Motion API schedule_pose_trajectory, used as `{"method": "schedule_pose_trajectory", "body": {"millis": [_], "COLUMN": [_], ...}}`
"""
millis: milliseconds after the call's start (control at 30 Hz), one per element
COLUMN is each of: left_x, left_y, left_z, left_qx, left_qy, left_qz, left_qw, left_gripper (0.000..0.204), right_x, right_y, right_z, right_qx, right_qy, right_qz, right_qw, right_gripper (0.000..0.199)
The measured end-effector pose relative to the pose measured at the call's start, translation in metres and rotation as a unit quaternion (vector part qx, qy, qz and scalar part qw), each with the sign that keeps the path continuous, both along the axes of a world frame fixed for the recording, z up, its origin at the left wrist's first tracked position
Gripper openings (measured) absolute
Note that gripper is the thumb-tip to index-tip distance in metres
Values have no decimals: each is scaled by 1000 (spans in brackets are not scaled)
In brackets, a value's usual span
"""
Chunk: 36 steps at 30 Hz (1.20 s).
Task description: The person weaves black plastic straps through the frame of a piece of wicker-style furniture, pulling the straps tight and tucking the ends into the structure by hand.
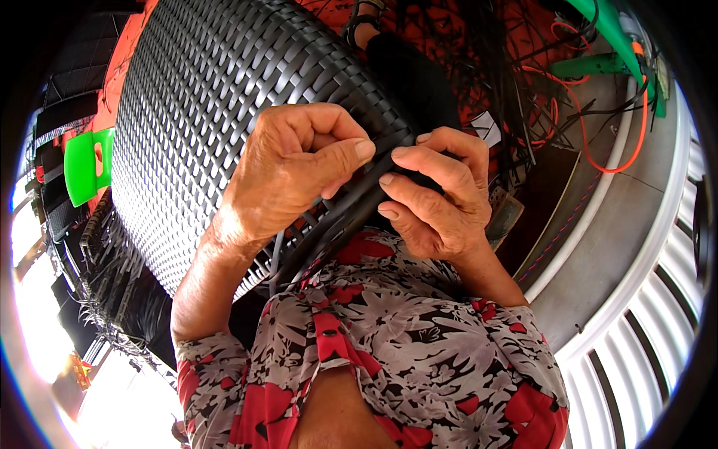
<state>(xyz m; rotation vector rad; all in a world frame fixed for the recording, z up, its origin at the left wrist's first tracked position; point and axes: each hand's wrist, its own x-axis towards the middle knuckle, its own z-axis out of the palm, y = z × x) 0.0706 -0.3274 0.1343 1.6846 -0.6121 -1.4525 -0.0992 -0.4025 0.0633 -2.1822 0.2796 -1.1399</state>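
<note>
A large panel of woven black plastic strips (217, 97) lies tilted before me, its near edge close to my body. My left hand (292, 161) is over this edge, with thumb and forefinger pinched together; whatever lies between them is too small to make out. Just to its right, my right hand (445, 191) has its fingers bent around black strips (370, 183) at the panel's corner. The fingertips of both hands are a short way apart. Loose strip ends (280, 251) hang below my left wrist, along the unfinished-looking near edge.
Tangled black strips (479, 67) cover the red floor at the far right. An orange hose (645, 127) loops beside a green metal frame (617, 37). At the left stands a bright green plastic stool (81, 168). White corrugated sheeting (628, 382) borders the lower right.
</note>
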Motion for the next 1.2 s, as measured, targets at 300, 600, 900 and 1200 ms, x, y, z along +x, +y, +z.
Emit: {"method": "schedule_pose_trajectory", "body": {"millis": [300,600,900,1200], "left_x": [-4,-7,-10,-10], "left_y": [-3,-2,-1,-1], "left_z": [1,2,0,-1], "left_qx": [-1,8,-9,-13], "left_qy": [-70,-83,-99,-111], "left_qz": [-26,-22,-12,-16], "left_qw": [997,996,995,994], "left_gripper": [13,13,12,11], "right_x": [-1,-13,-5,-4], "right_y": [-3,1,11,11], "right_z": [0,-7,0,1], "right_qx": [-11,392,222,198], "right_qy": [-8,-106,-33,-2], "right_qz": [3,-47,-25,-11], "right_qw": [1000,913,974,980], "right_gripper": [22,27,40,43]}}
